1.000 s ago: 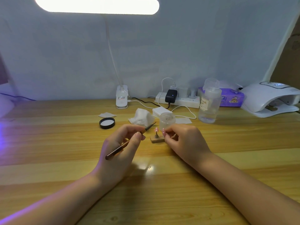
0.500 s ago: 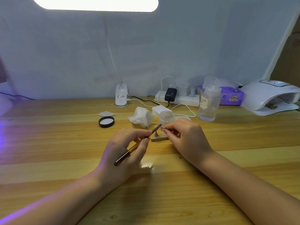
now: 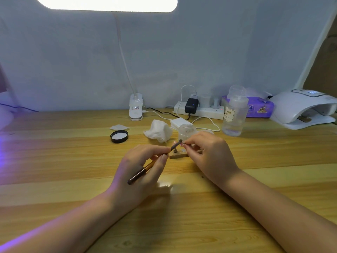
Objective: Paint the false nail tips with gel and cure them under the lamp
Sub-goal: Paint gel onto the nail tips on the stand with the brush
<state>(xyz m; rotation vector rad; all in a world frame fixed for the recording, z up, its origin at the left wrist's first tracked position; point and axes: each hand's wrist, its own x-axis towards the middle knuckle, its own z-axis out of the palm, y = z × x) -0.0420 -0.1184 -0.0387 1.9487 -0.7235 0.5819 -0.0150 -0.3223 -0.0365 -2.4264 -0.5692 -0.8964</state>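
Pinched pen-fashion in left hand [image 3: 144, 167]: slim brown-and-gold gel brush [image 3: 152, 164], tip laid against tiny pink false nail tip [image 3: 175, 143]. Right hand [image 3: 206, 154] pinching the tip's stand over small wooden base block [image 3: 177, 156]. Painting apparently under way; next likely a steady stroke, then carrying across to white dome curing lamp [image 3: 304, 108], far right. Close behind: clear jar [image 3: 187, 131], crumpled white tissue [image 3: 158, 133], black lid [image 3: 119, 136], clear liquid bottle [image 3: 234, 115].

Crumpled tissue [image 3: 159, 132], power strip [image 3: 199, 110]
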